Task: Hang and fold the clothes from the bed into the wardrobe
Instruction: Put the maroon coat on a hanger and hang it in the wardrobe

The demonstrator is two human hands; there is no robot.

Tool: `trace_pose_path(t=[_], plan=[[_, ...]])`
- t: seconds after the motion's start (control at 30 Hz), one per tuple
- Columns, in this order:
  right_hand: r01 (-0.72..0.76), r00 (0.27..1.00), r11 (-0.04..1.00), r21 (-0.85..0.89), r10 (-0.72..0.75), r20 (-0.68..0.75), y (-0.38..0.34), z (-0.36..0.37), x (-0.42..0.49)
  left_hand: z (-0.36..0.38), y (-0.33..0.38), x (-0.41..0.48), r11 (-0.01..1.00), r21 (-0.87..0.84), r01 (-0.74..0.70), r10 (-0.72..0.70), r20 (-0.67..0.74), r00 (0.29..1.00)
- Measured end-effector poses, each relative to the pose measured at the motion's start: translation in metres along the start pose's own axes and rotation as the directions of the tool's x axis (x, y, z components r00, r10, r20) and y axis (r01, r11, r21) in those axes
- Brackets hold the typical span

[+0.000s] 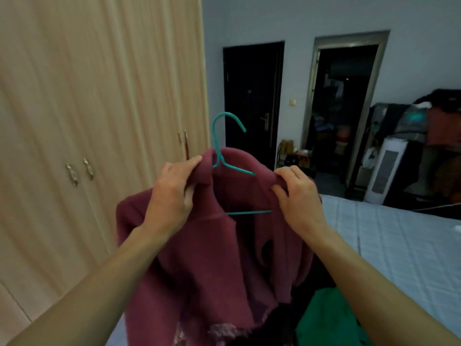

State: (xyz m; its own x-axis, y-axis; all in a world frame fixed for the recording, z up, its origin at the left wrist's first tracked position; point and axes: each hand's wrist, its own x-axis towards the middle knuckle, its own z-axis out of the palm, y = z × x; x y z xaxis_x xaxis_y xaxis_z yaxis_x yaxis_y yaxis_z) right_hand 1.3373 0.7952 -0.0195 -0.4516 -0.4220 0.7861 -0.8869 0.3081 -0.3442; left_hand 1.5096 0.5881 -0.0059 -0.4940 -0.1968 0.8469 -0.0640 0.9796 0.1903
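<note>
A maroon garment (214, 258) is held up in mid-air in front of the closed wardrobe (99, 121), with a teal hanger (220, 156) set inside its neck opening. The hanger's hook stands above the collar, one sloping arm shows at the right shoulder, and part of its bottom bar is seen through the opening lower down. The left hand (172, 188) is curled round the fabric at the left shoulder, with fingers and thumb pinching the cloth near the hanger's neck. The right hand (296, 196) is gripped on the fabric at the right shoulder, where the cloth is bunched under the fingers. The body of the garment hangs down between the forearms. Beneath it, at the bottom edge, a green cloth (331, 320) and what seems to be a dark garment are lying, though the latter is too dim to be told apart. The bed (404, 245), covered in pale quilted fabric, is seen to the right.
</note>
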Motion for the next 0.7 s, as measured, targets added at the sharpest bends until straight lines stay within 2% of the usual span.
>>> trace_pose_path(t=[0.2, 0.37, 0.53, 0.7], plan=[[0.104, 0.993, 0.994, 0.027, -0.103, -0.052, -0.066, -0.028, 0.017, -0.091, 0.015, 0.019, 0.991, 0.117, -0.061, 0.065, -0.024, 0.998], [0.237, 0.971, 0.969, 0.077, -0.237, -0.001, -0.146, -0.024, 0.018, -0.156, 0.014, -0.006, 0.987, 0.147, -0.071, 0.073, -0.013, 0.997], [0.288, 0.953, 0.938, 0.192, -0.301, 0.038, -0.245, 0.001, 0.005, -0.218, 0.0, -0.039, 0.986, 0.164, -0.024, 0.018, 0.041, 0.999], [0.288, 0.949, 0.919, 0.27, -0.311, 0.046, -0.332, 0.031, -0.014, -0.296, -0.025, -0.083, 0.97, 0.229, 0.086, -0.092, 0.017, 0.996]])
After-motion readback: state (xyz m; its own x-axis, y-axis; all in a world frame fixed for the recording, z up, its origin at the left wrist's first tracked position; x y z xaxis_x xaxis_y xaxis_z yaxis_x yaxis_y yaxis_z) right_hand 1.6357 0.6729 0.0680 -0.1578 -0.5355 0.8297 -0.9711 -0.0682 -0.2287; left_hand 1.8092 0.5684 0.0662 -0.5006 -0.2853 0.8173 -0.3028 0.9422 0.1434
